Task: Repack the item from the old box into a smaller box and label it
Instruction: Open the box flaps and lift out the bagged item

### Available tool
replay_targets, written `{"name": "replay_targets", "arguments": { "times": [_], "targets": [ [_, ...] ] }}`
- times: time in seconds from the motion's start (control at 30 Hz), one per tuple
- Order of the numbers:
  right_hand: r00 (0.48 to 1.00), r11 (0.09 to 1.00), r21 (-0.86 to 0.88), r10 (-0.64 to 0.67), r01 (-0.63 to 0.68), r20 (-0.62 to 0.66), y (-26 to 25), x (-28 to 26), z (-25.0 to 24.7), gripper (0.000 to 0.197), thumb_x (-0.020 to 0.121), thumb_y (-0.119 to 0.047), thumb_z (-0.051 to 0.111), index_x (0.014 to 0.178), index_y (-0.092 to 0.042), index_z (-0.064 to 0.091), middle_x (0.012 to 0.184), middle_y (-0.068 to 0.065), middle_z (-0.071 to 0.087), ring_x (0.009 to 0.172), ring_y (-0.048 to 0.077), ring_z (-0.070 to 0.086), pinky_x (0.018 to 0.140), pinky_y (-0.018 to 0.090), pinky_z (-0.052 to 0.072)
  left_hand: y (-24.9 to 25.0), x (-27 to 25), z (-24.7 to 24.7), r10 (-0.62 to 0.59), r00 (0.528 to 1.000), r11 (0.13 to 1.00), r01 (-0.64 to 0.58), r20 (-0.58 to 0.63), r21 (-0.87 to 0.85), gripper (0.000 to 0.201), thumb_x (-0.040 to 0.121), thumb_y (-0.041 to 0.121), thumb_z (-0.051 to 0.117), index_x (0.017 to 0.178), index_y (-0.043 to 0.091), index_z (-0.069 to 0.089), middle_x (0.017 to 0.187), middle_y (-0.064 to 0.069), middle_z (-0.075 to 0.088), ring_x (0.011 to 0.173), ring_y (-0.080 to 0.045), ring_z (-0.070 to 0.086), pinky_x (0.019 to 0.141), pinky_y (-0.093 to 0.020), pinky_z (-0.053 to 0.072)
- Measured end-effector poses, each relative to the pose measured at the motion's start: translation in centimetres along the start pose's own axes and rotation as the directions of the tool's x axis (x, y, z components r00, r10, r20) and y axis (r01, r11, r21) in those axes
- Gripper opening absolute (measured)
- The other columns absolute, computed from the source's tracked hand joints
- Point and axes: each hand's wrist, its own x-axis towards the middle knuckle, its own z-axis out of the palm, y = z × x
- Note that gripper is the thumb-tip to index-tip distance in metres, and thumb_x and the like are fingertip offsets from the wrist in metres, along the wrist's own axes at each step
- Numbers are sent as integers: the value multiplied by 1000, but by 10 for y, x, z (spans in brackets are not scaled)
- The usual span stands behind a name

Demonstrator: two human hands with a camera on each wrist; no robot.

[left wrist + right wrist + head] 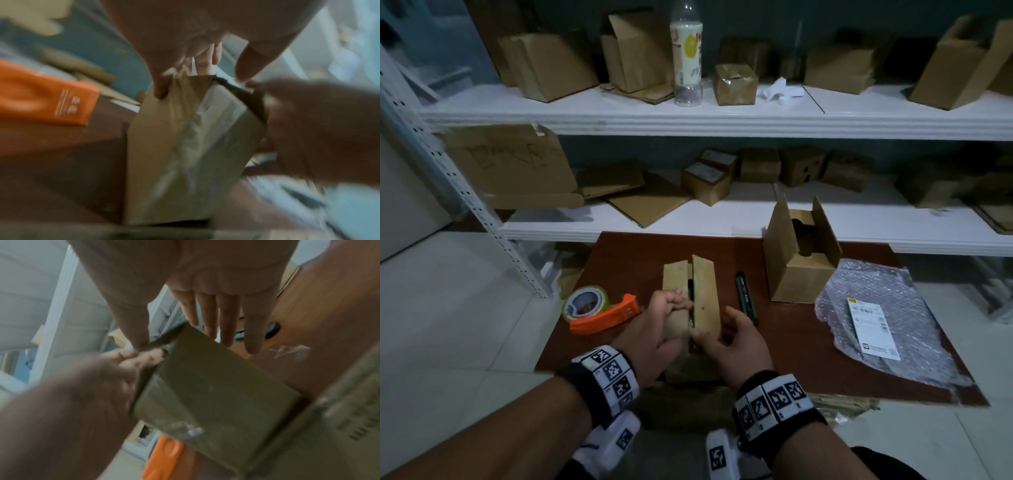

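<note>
On the brown board: a small cardboard box (690, 301) stood near the front edge, its two long top flaps raised with a narrow gap between them.
Left hand: the left hand (654, 329) gripped the left flap, fingers curled over its inner edge and the thumb on the outside.
Right hand: the right hand (736, 337) lay against the right side of the box, thumb tip at the near end of the right flap; its fingers were nearly straight and wrapped round nothing.
Box contents: something dark showed in the gap, too hidden to identify.
Second box: a taller cardboard box (799, 255) stood open at the back right of the board, well apart from the hands.
Pen: a dark marker (746, 296) lay just right of the small box.
Tape: an orange tape dispenser (599, 306) with a roll lay to the left.
Label: a white shipping label (873, 329) rested on a bubble-wrap sheet (887, 318) at the right.
Behind: white shelves (722, 116) carried more cardboard boxes and a plastic bottle (687, 51).
</note>
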Motion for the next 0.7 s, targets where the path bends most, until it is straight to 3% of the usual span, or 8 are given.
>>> {"name": "replay_targets", "arguments": {
  "times": [0.07, 0.17, 0.33, 0.4, 0.5, 0.6, 0.63, 0.7],
  "targets": [
    [1000, 1000, 4, -24, 24, 15, 0, 0, 2, 86, 78, -52, 79, 149, -24, 41, 139, -7, 57, 114, 8, 55, 99, 31, 51, 4, 4, 5, -49, 995, 997, 44, -86, -66, 55, 83, 19, 70, 114, 50, 37, 137, 14, 54, 126, 5, 50, 104, -23, 46],
    [997, 996, -55, -69, 70, 29, -3, 3, -2, 76, 81, -55, 75, 146, -27, 45, 131, -8, 62, 101, 4, 54, 89, 23, 49, 8, 10, 12, -174, 967, 979, 149, -186, -141, 54, 80, 15, 78, 110, 44, 44, 118, 16, 58, 108, 0, 60, 92, -26, 55],
    [994, 988, -118, -95, 101, 60, -5, 4, -9, 59, 83, -52, 72, 134, -28, 56, 101, -16, 62, 95, 6, 60, 81, 21, 49, 10, 16, 15, -186, 957, 969, 216, -221, 120, 76, 68, 24, 89, 131, 32, 47, 128, 15, 38, 123, -8, 45, 109, -28, 43],
    [992, 991, -80, -106, 111, 63, -6, 2, -13, 49, 88, -44, 69, 132, -24, 60, 93, -18, 61, 90, 4, 60, 83, 22, 51, 16, 18, 14, -228, 949, 960, 256, -217, 110, 84, 67, 24, 89, 138, 29, 45, 140, 12, 26, 128, -7, 37, 113, -27, 38],
    [994, 994, -38, -99, 101, 38, -7, 3, -22, 44, 96, -34, 60, 137, -17, 58, 89, -18, 61, 82, -1, 55, 77, 19, 45, 17, 17, 8, -296, 920, 955, 288, -259, -70, 79, 71, 16, 86, 137, 34, 48, 145, 13, 24, 126, -6, 39, 109, -27, 41],
    [994, 994, -20, -105, 105, 29, -4, 6, -29, 42, 98, -27, 54, 140, -20, 55, 91, -20, 61, 85, -5, 55, 73, 17, 43, 15, 17, 0, -344, 905, 889, 229, -251, -396, 62, 80, 1, 74, 126, 39, 59, 134, 5, 56, 116, -11, 63, 87, -33, 60],
    [994, 994, -12, -108, 108, 20, -2, 8, -31, 39, 98, -25, 53, 136, -20, 58, 89, -22, 59, 85, -6, 54, 72, 16, 43, 17, 15, -3, -360, 903, 849, 213, -234, -483, 59, 83, -5, 68, 124, 38, 62, 125, 4, 65, 104, -8, 69, 76, -29, 61],
    [994, 994, -1, -107, 108, 13, 2, 10, -35, 33, 98, -19, 51, 129, -20, 62, 88, -23, 57, 85, -5, 54, 70, 16, 41, 13, 13, -8, -383, 891, 810, 199, -242, -552, 59, 83, -10, 60, 119, 38, 67, 118, 3, 70, 94, -6, 71, 72, -30, 60]
  ]
}}
